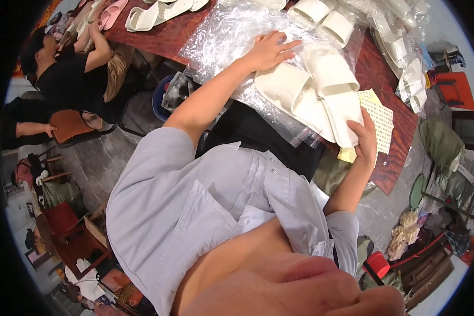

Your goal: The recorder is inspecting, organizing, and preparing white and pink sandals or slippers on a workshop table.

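Observation:
A pair of white slippers lies at the front of the table. One slipper [339, 100] points away from me, its heel end held by my right hand [367, 136], thumb on top. The other slipper [284, 84] lies to its left, partly overlapped by it. Beyond that one, my left hand [273, 51] rests palm down with its fingers spread, over clear plastic bags [216, 39] and close to the slipper's strap. Clear plastic also lies under the pair. Whether the slippers are inside a bag, I cannot tell.
Yellow sticker sheets [379, 118] lie beside my right hand on the reddish-brown table [400, 134]. More white slippers [337, 26], some in clear bags, line the far and right sides. At left are a blue tub [160, 97] and a seated person [63, 73] near pink slippers [112, 15].

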{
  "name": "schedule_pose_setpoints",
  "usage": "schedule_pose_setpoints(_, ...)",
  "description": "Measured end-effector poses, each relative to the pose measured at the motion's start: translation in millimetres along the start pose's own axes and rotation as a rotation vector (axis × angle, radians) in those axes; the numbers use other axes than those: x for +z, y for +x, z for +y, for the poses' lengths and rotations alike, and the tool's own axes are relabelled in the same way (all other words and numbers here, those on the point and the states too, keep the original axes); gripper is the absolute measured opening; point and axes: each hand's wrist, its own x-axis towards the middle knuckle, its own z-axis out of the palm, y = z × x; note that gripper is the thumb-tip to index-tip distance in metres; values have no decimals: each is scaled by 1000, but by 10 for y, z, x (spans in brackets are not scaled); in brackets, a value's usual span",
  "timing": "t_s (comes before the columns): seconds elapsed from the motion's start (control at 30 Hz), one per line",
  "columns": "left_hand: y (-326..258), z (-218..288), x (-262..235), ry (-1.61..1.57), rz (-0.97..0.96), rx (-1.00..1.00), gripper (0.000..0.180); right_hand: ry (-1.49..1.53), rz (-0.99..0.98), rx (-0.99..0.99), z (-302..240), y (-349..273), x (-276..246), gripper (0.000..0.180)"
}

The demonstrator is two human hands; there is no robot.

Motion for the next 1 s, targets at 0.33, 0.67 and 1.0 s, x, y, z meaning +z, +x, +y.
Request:
schedule_pose_setpoints(0.33, -39, 269, 36, 364, 41, 65, 53, 190, 330, -238, -75, -1048, -640, 66)
schedule_pose_setpoints(0.67, -13, 36, 151, 378, 168, 119, 52, 542, 12, -406, -369, -724, 657, 61)
schedule_pose_setpoints(1.0, -148, -6, 69, 53, -87, 50, 56, 726, -204, -63, -24, 266, 2359, 53)
